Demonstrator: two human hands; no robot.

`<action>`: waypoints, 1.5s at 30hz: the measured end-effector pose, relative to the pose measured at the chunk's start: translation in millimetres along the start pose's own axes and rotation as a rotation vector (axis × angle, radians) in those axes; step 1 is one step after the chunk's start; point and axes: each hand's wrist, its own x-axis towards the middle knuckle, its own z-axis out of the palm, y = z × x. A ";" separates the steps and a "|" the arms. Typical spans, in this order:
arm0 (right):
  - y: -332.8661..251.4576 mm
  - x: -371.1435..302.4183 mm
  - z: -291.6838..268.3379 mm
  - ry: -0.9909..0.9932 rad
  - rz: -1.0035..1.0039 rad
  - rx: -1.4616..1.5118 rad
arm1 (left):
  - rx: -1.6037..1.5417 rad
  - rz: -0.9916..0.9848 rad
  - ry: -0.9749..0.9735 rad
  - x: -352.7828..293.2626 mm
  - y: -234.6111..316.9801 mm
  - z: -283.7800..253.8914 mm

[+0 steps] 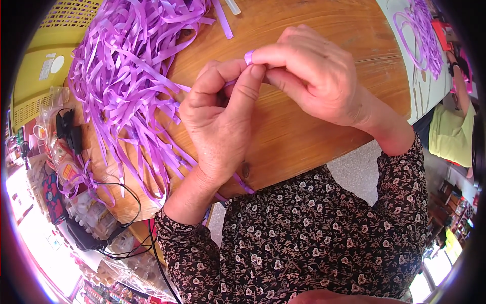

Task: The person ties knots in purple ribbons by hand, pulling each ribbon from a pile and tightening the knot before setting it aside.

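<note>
Both hands meet above the wooden table (314, 147), fingertips touching. Between them a purple ribbon (248, 57) shows as a small loop at the fingertips. My left hand (220, 116) pinches it between thumb and bent forefinger, and a bit of purple shows inside the curled fingers. My right hand (316, 76) closes on the same ribbon with thumb and forefinger, its other fingers folded. The rest of this strip is hidden by the fingers. Left of my hands lies a large tangled heap of purple ribbons (126, 66), with ends trailing toward the table's near edge.
A yellow perforated plastic basket (30, 76) stands at the far left. Clear plastic bags (58, 152) and black cables (136, 202) crowd the left edge. At the far right, more purple ribbons (428, 40) lie on a white table (412, 96), near another person's arm (460, 83).
</note>
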 end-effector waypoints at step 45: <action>11.0 7.1 -14.7 -0.127 0.057 0.400 | -0.101 -0.190 -0.061 5.3 7.7 -2.9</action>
